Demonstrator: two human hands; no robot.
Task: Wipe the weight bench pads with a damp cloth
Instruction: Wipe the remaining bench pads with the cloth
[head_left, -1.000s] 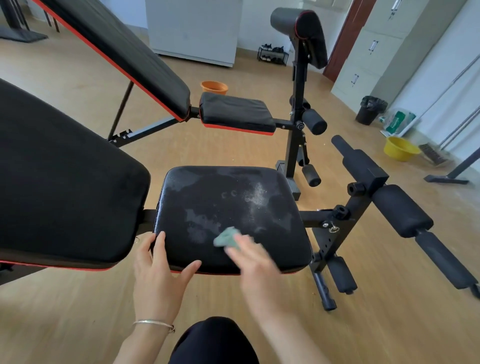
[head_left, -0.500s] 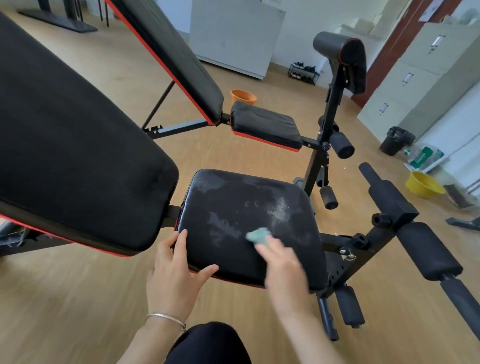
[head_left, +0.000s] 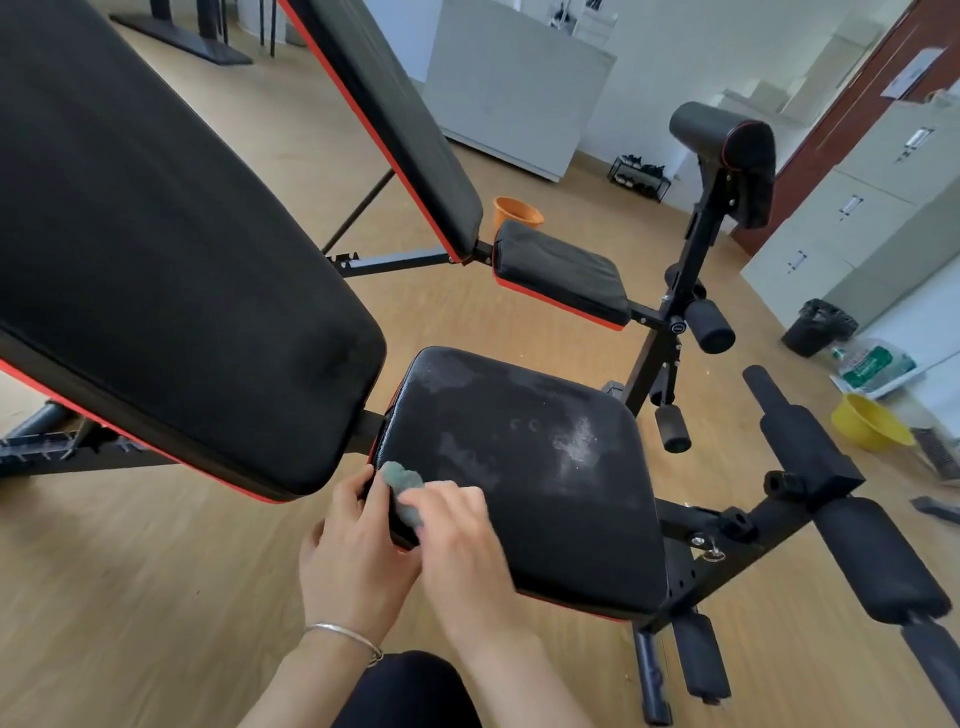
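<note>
My right hand (head_left: 457, 535) is pressing the cloth (head_left: 402, 480) down, fingers close together on top of it; motion blur, so I cannot tell whether the thumb is pinching it too. The cloth is a small grey-green wad, poking out past my fingertips and sitting on the near left corner of the seat pad (head_left: 545, 483). My left hand (head_left: 353, 551) is gripping that same corner from the side, fingers curling up over the pad edge and touching the cloth, with a silver bracelet (head_left: 343, 636) on the wrist. The seat pad is black with red trim and is showing pale smeary patches across the middle and far side. The back pad (head_left: 156, 249) is tilting up on my left, its lower end just beside the seat. Foam rollers (head_left: 878, 556) are sticking out on the frame to the right. A second bench (head_left: 561, 273) is standing behind this one, with an orange bucket (head_left: 514, 210) on the wood floor past it. A yellow basin (head_left: 867, 423) and a black bin (head_left: 818, 327) are sitting far right, near the cabinets.
</note>
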